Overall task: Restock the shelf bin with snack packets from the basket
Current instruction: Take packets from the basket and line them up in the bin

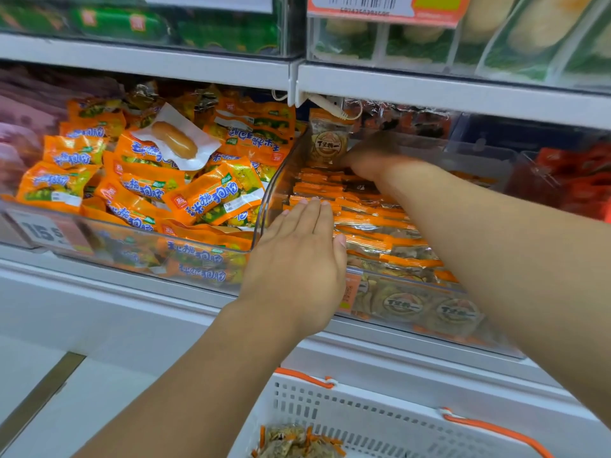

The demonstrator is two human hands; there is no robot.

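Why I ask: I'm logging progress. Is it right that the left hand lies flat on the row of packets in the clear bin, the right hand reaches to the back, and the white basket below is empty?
Not quite. The head view shows the white basket still holds a snack packet. The rest stands: left hand flat on the packet row, right hand reaching to the back.

Both bare forearms reach forward and up from the lower edge of the view. The left hand [294, 259] is seen from the back, its fingers straight and pressed side by side, pointing ahead, thumb tucked along the right side of the palm; this grip holds nothing. The right forearm crosses in from the lower right, extended further than the left. The right hand [373, 157] is blurred, wrist bent with the fingers turned leftward; whether that grip is closed cannot be made out.
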